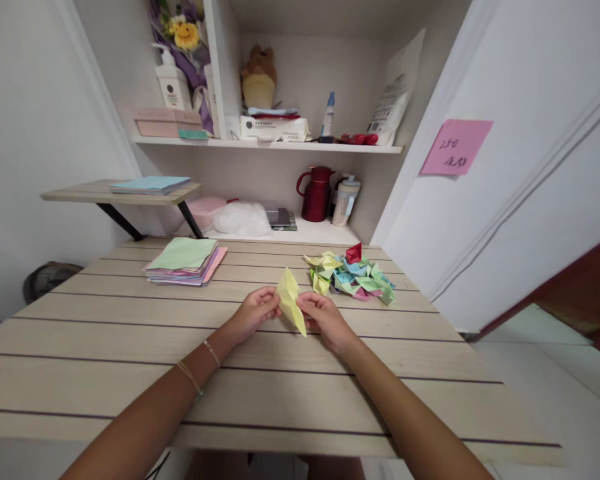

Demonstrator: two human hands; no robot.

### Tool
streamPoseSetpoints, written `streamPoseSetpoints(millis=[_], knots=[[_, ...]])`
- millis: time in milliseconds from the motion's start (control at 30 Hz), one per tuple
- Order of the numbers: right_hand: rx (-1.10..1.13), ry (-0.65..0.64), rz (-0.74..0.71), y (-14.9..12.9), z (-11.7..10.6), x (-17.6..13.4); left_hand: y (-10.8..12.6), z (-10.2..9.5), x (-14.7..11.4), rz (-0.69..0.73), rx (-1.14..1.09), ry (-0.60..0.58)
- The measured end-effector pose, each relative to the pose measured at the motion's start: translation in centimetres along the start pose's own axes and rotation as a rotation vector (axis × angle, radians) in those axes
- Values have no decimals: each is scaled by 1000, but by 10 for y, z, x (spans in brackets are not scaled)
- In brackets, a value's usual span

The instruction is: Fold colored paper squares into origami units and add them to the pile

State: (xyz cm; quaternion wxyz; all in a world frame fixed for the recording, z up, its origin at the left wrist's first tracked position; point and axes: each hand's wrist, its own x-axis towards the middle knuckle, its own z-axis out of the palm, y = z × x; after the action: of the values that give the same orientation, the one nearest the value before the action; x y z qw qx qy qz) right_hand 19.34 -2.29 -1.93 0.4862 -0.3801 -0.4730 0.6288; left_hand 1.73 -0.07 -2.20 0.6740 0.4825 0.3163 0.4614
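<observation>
A yellow folded paper is held between my two hands, above the middle of the slatted table. My left hand pinches its left edge, with thumb and fingers closed. On the opposite edge, my right hand grips the same paper in a pinch. Its long shape tapers to points at top and bottom. Just beyond my right hand lies a pile of folded paper pieces in yellow, blue, green, pink and red. Farther to the left sits a stack of coloured square paper, green on top.
A small raised shelf at the back left carries blue paper sheets. Behind the table, a red jug, a tumbler and a clear plastic bag stand in a cubby. A pink note sticks to the right wall.
</observation>
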Motion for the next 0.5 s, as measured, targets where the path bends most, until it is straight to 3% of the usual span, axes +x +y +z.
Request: streamPoseSetpoints(millis=[167, 367, 500], knots=[[-274, 178, -268, -5, -3, 2, 0, -3, 2, 30, 176, 12], [-423, -80, -269, -8, -3, -2, 0, -4, 0, -6, 213, -37], [-520, -22, -308, -4, 0, -2, -3, -2, 0, -103, 134, -36]])
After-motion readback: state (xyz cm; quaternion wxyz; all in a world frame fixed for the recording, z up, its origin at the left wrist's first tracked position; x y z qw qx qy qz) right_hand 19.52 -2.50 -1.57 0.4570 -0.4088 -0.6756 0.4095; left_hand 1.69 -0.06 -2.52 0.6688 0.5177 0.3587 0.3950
